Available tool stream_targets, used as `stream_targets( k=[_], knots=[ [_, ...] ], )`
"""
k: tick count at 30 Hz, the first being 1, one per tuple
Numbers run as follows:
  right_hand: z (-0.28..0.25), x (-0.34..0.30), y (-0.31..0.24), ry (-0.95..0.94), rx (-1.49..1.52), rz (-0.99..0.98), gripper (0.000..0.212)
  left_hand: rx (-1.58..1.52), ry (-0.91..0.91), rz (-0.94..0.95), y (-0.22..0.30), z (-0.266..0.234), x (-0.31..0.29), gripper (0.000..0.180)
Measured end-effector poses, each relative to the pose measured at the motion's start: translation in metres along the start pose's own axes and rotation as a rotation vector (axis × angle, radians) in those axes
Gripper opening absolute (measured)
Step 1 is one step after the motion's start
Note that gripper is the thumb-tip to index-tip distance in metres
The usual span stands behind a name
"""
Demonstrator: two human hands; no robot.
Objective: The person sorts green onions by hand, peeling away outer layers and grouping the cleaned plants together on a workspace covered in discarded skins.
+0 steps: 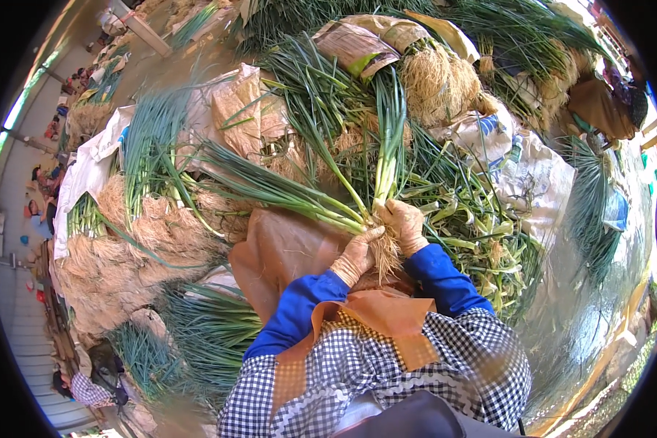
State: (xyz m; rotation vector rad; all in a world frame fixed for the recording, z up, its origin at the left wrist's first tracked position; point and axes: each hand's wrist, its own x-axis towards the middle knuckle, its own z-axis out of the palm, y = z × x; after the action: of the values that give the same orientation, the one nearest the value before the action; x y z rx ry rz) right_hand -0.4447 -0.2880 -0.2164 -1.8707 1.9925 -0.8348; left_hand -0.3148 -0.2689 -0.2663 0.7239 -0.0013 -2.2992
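In front of my lap, both hands grip green onions close to their pale roots. My left hand (356, 255), in a soiled beige glove, is closed on green onions (292, 196) whose leaves fan out to the left. My right hand (405, 225), gloved alike, is closed around an upright bunch of green onions (388, 146) with leaves pointing away from me. The two hands nearly touch, and a tuft of stringy roots (389, 255) hangs between them. Underneath lies a brown plastic sheet (281, 244) over my lap.
Cleaned-looking bunches with roots (142, 230) lie at left. Loose leaves and peelings (482, 248) are heaped at right, beside a white sack (529, 179). A large rooted bundle (438, 80) stands at the back. More green onions (212, 325) lie near my left elbow. Other people (91, 387) sit at far left.
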Motion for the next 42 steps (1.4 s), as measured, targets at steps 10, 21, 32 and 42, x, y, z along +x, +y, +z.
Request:
stream_targets(
  k=[10, 21, 32, 42],
  knots=[
    [-0.080, -0.007, 0.049, -0.877, -0.009, 0.070, 0.046, 0.051, 0.114, 0.180, 0.018, 0.007, -0.008, 0.021],
    [0.037, 0.007, 0.010, -0.101, 0.053, 0.038, 0.024, -0.074, 0.042, 0.239, 0.027, -0.018, -0.005, 0.025],
    [0.000, -0.003, 0.030, 0.065, -0.133, 0.032, 0.030, -0.022, -0.021, 0.058, 0.017, -0.005, -0.007, 0.026],
    [-0.018, 0.032, 0.108, 0.454, -0.664, 0.102, 0.026, -0.123, 0.110, 0.248, 0.009, 0.006, -0.019, 0.030]
  ],
)
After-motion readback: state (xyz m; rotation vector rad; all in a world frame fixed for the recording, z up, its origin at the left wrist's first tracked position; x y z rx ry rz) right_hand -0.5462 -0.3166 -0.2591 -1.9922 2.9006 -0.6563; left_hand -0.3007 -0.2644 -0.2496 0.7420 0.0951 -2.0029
